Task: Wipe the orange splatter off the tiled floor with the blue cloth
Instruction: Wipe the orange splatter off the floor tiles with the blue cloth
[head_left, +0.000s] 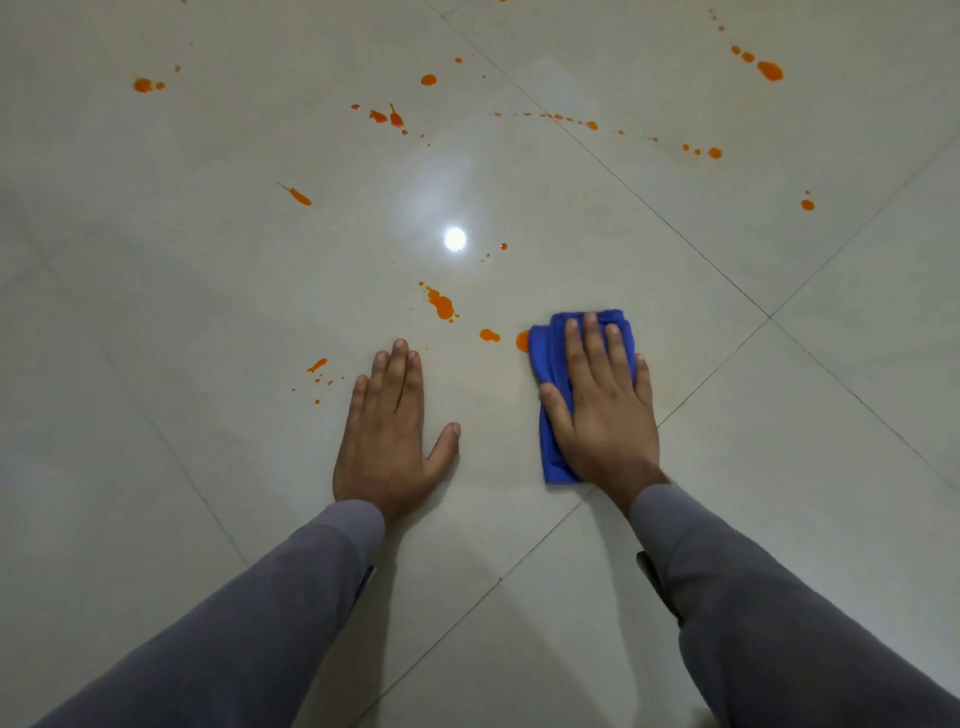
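Cloth (550, 358) folded under right hand (605, 410), fingers flat, pressing it down, edge touching nearest orange spot (522, 341). Left hand (387, 436) spread on tiles (208, 312), likely bracing.

Two hands are down on the floor: the left hand (387, 441) flat on bare tile, the right hand (605, 410) flat on the cloth. Two grey sleeves (270, 623) lead back from them. There is one blue cloth (551, 364), folded. One bright light reflection (455, 239) shines on the tiled floor (156, 312). Two grout lines cross at one junction (770, 316), so four tiles meet there. The orange splatter (441, 304) is too scattered to count exactly: roughly a dozen larger blobs show, plus many tiny specks, and one blob (522, 341) touches the cloth's left edge.
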